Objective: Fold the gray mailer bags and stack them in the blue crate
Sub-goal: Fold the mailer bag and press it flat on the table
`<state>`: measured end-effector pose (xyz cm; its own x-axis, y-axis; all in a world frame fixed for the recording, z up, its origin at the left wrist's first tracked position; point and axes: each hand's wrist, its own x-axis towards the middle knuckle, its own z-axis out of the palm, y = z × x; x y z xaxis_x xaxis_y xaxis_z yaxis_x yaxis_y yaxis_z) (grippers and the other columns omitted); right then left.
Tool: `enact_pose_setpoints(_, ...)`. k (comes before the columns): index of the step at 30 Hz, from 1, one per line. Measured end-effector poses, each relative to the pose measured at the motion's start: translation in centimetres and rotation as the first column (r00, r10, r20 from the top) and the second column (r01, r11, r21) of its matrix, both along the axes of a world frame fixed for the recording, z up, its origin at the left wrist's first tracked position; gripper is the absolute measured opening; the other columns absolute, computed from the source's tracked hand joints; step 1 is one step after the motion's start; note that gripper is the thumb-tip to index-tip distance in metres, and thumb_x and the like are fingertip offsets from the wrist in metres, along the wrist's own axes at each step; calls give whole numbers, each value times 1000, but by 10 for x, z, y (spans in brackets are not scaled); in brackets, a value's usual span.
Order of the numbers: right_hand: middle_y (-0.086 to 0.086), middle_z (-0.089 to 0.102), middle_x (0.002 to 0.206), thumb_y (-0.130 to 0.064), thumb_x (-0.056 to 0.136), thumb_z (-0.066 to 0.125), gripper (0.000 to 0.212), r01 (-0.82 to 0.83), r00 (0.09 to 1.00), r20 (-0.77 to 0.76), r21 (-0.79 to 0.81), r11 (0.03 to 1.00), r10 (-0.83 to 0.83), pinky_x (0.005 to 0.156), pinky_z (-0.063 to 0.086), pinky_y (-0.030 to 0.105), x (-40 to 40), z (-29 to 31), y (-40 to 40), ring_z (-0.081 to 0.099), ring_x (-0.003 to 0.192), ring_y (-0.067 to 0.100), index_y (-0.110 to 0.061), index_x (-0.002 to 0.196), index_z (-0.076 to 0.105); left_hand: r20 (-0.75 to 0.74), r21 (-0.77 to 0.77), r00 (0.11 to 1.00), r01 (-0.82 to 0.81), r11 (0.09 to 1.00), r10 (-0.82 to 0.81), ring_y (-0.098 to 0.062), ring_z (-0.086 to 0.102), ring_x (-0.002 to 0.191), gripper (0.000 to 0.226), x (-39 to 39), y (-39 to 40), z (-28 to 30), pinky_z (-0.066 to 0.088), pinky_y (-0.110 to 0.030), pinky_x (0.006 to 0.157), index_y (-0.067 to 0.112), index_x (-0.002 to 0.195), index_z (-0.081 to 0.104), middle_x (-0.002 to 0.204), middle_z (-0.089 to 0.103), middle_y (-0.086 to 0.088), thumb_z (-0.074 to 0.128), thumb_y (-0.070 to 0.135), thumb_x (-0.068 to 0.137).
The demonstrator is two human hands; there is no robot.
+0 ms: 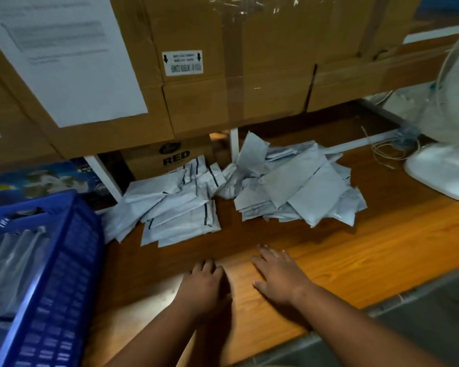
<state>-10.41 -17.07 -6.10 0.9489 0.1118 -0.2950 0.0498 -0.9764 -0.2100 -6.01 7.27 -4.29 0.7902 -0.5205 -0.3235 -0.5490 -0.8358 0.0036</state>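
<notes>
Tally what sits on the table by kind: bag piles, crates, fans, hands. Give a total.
Bag piles: 2, left pile and right pile
Crate: 1
Fan: 1
Hands: 2, left hand and right hand
Total: 6

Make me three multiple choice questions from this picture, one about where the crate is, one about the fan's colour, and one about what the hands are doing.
1. Where is the crate?
A. At the left, by the left hand
B. On the boxes
C. Behind the fan

2. What colour is the fan?
A. Black
B. White
C. Red

3. What are the hands doing?
A. Both gripping a bag
B. Lifting the crate
C. Empty, over bare table

Answers:
1 A, the blue crate fills the lower left corner.
2 B, its base and grille are white.
3 C, the left hand and right hand hold nothing above the table, short of the bags.
</notes>
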Motion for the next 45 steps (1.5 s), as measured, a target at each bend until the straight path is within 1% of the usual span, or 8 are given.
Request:
enact_pose_setpoints(4, -7, 54, 151, -49, 104, 59, 48, 296, 921, 123, 393, 871, -369, 107, 50, 35, 11, 12, -31, 56, 134, 16, -32, 149, 55, -3, -228, 1000, -15, 974, 14, -23, 57, 122, 50, 15, -42, 9, 51, -38, 95, 29, 130, 58, 130, 56, 3, 51, 64, 95)
enact_pose_setpoints(8, 0, 76, 106, -40, 103, 67, 14, 591, 547, -183, 776, 222, -817, 63, 59, 35, 20, 26, -79, 74, 86, 14, -27, 110, 68, -220, -606, 931, -366, 706, 293, -13, 67, 101, 38, 37, -110, 20, 56, -32, 83, 29, 124, 65, 114, 69, 8, 70, 53, 95)
enact_pose_setpoints(11, 5, 75, 95, -43, 103, 68, 20, 638, 401, -380, 769, -44, -834, 58, 61, 35, 21, 24, -113, 76, 79, 20, -25, 109, 64, -582, -641, 755, -655, 400, 303, -16, 71, 85, 29, 49, -168, 29, 56, -32, 68, 24, 107, 73, 98, 76, 1, 82, 45, 89)
enact_pose_setpoints(16, 5, 77, 101, -33, 102, 69, 14, 538, 356, -550, 782, -315, -756, 54, 56, 30, 32, 17, -155, 79, 83, 26, -21, 110, 68, -829, -532, 554, -825, 190, 82, -22, 71, 64, 25, 53, -256, 27, 51, -26, 53, 6, 112, 76, 84, 77, -10, 78, 25, 96)
enact_pose_setpoints(22, 8, 76, 96, -29, 100, 71, 9, 553, 487, -543, 798, -240, -684, 64, 59, 36, 40, 7, -165, 72, 80, 24, -20, 104, 71, -828, -539, 520, -841, -42, 210, -41, 76, 80, 32, 56, -310, 18, 59, -35, 58, 3, 109, 74, 100, 78, -23, 83, 29, 92)
enact_pose_setpoints(28, 10, 74, 89, -37, 105, 65, 25, 577, 585, -447, 816, -41, -677, 56, 51, 31, -6, 8, -159, 70, 73, 21, -13, 97, 67, -840, -537, 526, -841, -69, 132, -36, 78, 87, 17, 31, -270, 27, 62, -40, 69, 5, 115, 71, 97, 81, -12, 72, 13, 100)
enact_pose_setpoints(37, -10, 58, 76, -47, 103, 51, 30, 38, 962, 207, 546, 837, -178, 63, 49, 35, -63, 7, -47, 56, 72, 10, -30, 80, 57, -679, -621, 597, -778, 100, 427, -4, 70, 65, 17, -35, -107, 10, 51, -23, 53, 12, 106, 68, 82, 75, 3, 80, 11, 94)
enact_pose_setpoints(45, -4, 61, 107, -39, 94, 60, 19, -441, 798, 545, 235, 866, 258, 80, 48, 36, -49, 3, 38, 57, 98, 21, -26, 104, 69, -607, -577, 509, -810, 102, 610, -21, 77, 78, 32, -77, 2, -10, 64, -45, 69, 23, 105, 65, 87, 79, -2, 89, 27, 85)
